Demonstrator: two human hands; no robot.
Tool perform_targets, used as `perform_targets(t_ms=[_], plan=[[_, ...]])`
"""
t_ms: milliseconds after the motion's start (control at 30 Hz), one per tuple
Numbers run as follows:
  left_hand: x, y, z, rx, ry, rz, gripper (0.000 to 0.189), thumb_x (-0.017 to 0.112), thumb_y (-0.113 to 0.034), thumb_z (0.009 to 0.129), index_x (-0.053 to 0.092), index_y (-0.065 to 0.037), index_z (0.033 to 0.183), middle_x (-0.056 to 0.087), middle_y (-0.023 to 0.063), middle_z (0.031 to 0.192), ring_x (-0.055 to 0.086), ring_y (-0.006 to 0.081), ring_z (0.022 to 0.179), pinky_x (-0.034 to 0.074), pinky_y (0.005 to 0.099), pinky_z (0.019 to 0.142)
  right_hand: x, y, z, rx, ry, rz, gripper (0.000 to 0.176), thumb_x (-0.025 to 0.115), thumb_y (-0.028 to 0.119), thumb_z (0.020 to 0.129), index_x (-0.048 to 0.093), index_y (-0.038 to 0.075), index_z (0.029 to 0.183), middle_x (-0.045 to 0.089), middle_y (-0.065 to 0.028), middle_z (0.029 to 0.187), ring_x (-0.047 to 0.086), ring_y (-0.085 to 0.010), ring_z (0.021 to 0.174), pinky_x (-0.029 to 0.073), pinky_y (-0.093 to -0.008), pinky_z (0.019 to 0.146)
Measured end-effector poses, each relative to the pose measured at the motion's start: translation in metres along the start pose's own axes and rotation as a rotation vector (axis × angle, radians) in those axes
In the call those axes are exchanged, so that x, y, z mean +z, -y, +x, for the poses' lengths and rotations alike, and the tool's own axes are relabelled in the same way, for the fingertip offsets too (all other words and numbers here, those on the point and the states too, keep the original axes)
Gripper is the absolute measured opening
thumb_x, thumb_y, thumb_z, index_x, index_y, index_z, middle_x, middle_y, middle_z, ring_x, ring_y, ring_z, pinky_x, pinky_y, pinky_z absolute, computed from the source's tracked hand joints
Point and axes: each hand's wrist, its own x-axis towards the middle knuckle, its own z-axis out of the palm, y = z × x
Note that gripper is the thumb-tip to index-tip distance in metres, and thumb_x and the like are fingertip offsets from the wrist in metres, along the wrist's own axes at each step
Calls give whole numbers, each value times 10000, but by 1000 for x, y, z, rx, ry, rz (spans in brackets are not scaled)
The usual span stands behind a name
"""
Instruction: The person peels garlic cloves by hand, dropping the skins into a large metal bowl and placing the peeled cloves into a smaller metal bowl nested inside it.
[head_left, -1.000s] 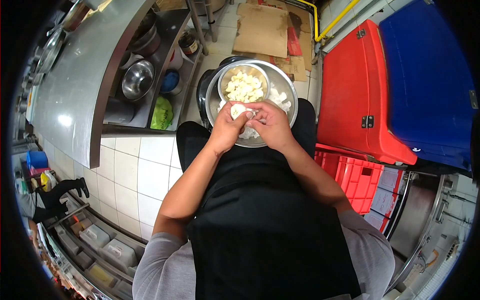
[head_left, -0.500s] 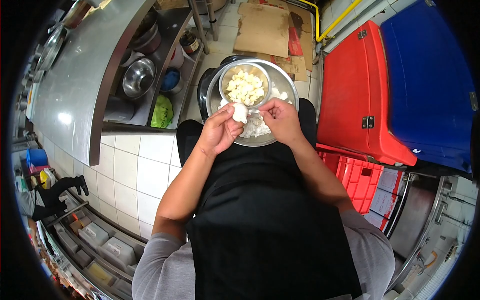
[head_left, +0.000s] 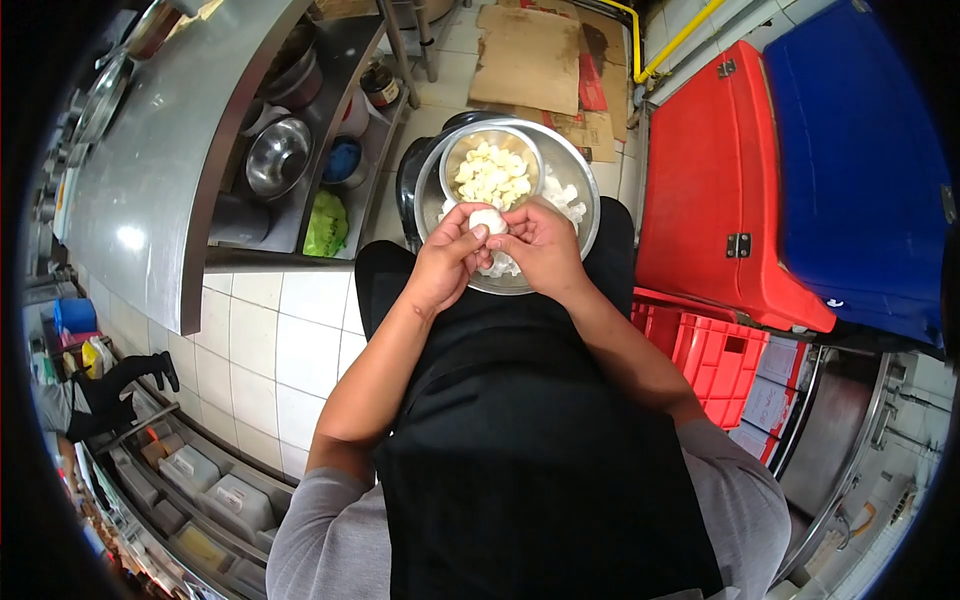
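Observation:
My left hand (head_left: 446, 262) is closed around a white garlic bulb (head_left: 487, 220), thumb across its near side. Against the bulb's right side press the pinched fingers of my right hand (head_left: 545, 252). Both hands are over a wide metal basin (head_left: 590, 180), which sits between my knees. Inside it, at the far side, stands a smaller metal bowl (head_left: 447, 150) filled with peeled garlic cloves (head_left: 492, 174). White pieces that look like garlic and its papery skin (head_left: 566, 200) lie in the basin, partly hidden by my hands.
A steel counter (head_left: 150, 160) with shelves of bowls (head_left: 278, 157) stands at left. At right are a red cooler box (head_left: 700, 190), a blue one (head_left: 850, 150) and a red crate (head_left: 715, 365). Flattened cardboard (head_left: 525, 60) lies ahead. Another person's legs (head_left: 125, 385) show at far left.
My right hand has moved left and now meets the garlic bulb. My left hand has turned and brought the bulb slightly to the right. More of the basin's right side shows.

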Motion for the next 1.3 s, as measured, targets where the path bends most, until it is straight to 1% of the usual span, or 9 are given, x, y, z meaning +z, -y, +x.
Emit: perform_targets(t_ms=[233,500,567,667,733,900,1033,1100,1300], plan=[[12,-3,-3,-9,-58,234,249,591,-173,1127,535,-91,1356,649,37,1058,608,102,839,523,283,728,0,23,-5,-101,16,-254,27,706,-85,962,698,-60,969,646,-87,936,723,-135,758,588,-286,684],[13,1,3,101,-125,528,192,687,-137,1082,564,-84,1219,626,-27,862,519,41,651,411,219,553,-1,34,-6,-63,39,-300,27,680,-65,1004,699,-46,1001,666,-70,947,690,-106,750,578,-272,695],[15,3,3,105,-149,487,180,708,-134,1070,577,-83,1182,634,-29,862,518,36,646,403,215,547,-2,34,-4,-78,40,-311,41,674,-80,990,695,-44,996,669,-78,922,695,-119,721,585,-286,685],[14,9,7,106,-208,366,175,746,-127,1045,593,-85,1120,647,-26,861,516,33,632,390,213,533,-5,26,-3,76,91,-134,140,710,-76,962,678,-31,1091,692,-76,955,691,-115,720,600,-284,712],[18,11,11,104,-243,284,182,764,-123,1032,596,-88,1094,653,-20,861,516,36,623,386,215,526,0,31,-3,71,148,67,287,752,-78,923,650,-18,1184,714,-80,1006,701,-109,772,608,-282,758],[27,8,14,51,-225,-49,168,730,-107,1044,582,-90,1120,662,-3,907,557,48,671,407,211,547,0,34,1,87,76,-64,378,779,-96,880,644,-16,1224,719,-89,1080,707,-105,852,606,-278,795],[15,12,11,71,-114,31,165,716,-105,1048,580,-87,1140,664,-9,927,579,44,701,431,196,571,1,23,3,62,90,-50,403,774,-106,873,669,-24,1254,710,-87,1100,701,-90,838,601,-261,769],[17,15,11,145,-225,281,174,722,-106,1040,586,-87,1148,664,-13,923,583,36,706,439,185,582,4,22,1,16,92,-86,387,767,-107,880,685,-25,1249,708,-82,1091,701,-85,835,598,-259,756],[11,20,12,95,-219,185,221,740,-90,1023,583,-87,1179,676,3,945,544,30,678,399,188,562,10,27,-1,-68,105,-118,308,750,-106,911,726,-34,1209,694,-69,1063,685,-77,784,587,-264,721]])
